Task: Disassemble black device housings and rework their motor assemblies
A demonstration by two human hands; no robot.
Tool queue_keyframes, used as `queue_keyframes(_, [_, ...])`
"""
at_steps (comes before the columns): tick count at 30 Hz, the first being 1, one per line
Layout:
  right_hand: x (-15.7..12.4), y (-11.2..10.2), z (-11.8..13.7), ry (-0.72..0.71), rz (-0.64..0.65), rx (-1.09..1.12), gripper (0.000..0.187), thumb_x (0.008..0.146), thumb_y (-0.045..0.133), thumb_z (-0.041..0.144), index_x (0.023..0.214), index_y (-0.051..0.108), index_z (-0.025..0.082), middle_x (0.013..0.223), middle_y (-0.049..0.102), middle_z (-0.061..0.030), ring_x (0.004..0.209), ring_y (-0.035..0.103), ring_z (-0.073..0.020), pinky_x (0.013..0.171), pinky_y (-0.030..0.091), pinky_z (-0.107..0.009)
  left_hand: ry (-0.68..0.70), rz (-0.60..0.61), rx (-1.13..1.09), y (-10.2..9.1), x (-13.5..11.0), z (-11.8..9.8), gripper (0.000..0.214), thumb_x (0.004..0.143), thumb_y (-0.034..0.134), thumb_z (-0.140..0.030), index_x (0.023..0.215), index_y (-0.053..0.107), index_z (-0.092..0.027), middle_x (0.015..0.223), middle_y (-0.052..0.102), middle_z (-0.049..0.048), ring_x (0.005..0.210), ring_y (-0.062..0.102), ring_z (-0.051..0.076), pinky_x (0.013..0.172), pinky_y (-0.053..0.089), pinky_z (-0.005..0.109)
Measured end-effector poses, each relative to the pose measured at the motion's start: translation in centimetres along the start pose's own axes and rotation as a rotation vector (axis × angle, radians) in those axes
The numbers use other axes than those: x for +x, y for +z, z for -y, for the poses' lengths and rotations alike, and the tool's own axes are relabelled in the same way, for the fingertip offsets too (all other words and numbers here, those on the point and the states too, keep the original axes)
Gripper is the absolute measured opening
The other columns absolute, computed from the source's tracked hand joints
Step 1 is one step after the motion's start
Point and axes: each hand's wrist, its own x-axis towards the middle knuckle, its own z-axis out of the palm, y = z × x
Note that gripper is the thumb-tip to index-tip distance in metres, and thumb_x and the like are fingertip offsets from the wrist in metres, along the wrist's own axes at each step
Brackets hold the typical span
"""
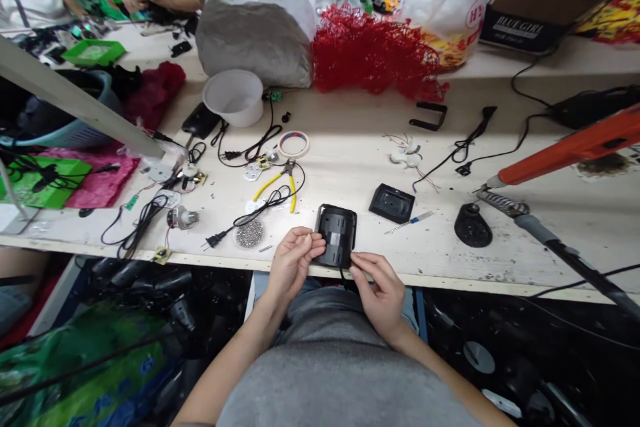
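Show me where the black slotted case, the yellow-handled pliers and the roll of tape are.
Black slotted case [339, 227]: head view, on its slotted face.
Yellow-handled pliers [289, 170]: head view, near the pivot.
Roll of tape [294, 153]: head view, on the near side of its ring.

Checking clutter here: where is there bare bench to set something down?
One patch lies between the tape roll and the white wired parts, red netting behind, the held black housing in front. A smaller one lies between the screwdriver and the round black base. It is crowded left of the pliers, with cords and loose parts.
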Motion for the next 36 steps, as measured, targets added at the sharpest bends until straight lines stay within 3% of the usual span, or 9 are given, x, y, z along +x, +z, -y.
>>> queue_keyframes(8, [-0.1, 0.2, 0.2, -0.161, 0.010, -0.127, 0.039, 0.085, 0.069, 0.006, 0.120, 0.071, 0.022, 0.100, 0.076, -0.0084, 0.091, 0.073, -0.0207, 0.081, 0.063, -0.033, -0.006, 0.047, -0.029, -0.3, -0.1, 0.0, 0.033, 0.062, 0.088, -0.017, 0.087, 0.066, -0.015, 0.070, 0.072, 0.0015, 0.059, 0.070, 0.012, 0.060, 0.061, 0.019])
queue_keyframes(19, [0.3, 0.1, -0.2, -0.179, 0.077, -0.167, 0.034, 0.090, 0.062, 0.010, 0.121, 0.067, 0.022, 0.096, 0.072, -0.0090, 0.086, 0.071, -0.0209, 0.074, 0.063, -0.035, 0.007, 0.094, 0.098, -1.0, -0.6, -1.3, 0.038, 0.064, 0.091, -0.033, 0.081, 0.061, -0.015, 0.074, 0.073, 0.0031, 0.064, 0.071, 0.014, 0.060, 0.061, 0.022])
queue_keyframes(27, [0.5, 0.1, -0.1, -0.194, 0.086, -0.163, 0.033, 0.090, 0.062, 0.009, 0.120, 0.066, 0.022, 0.094, 0.070, -0.0082, 0.083, 0.069, -0.0200, 0.071, 0.062, -0.033, 0.113, 0.128, 0.207, -1.0, -1.3, -1.6, 0.039, 0.066, 0.088, -0.038, 0.087, 0.065, -0.015, 0.068, 0.072, 0.0022, 0.057, 0.067, 0.013, 0.057, 0.057, 0.024])
queue_keyframes(32, [0.5, 0.1, -0.2, -0.188, 0.099, -0.174, 0.032, 0.091, 0.061, 0.011, 0.120, 0.066, 0.022, 0.093, 0.070, -0.0085, 0.083, 0.070, -0.0203, 0.071, 0.062, -0.034, 0.172, 0.074, 0.289, -1.1, -1.5, -1.2, 0.038, 0.065, 0.089, -0.040, 0.079, 0.063, -0.016, 0.075, 0.075, 0.0056, 0.061, 0.068, 0.015, 0.060, 0.057, 0.027])
queue_keyframes(36, [0.6, 0.1, -0.2, -0.183, 0.096, -0.141, 0.032, 0.090, 0.062, 0.010, 0.120, 0.067, 0.022, 0.092, 0.070, -0.0083, 0.083, 0.069, -0.0198, 0.070, 0.062, -0.032, 0.293, 0.065, 0.417, -0.9, -1.2, -0.8, 0.029, 0.057, 0.092, -0.030, 0.065, 0.068, -0.016, 0.075, 0.068, 0.0027, 0.070, 0.063, 0.013, 0.064, 0.052, 0.023])
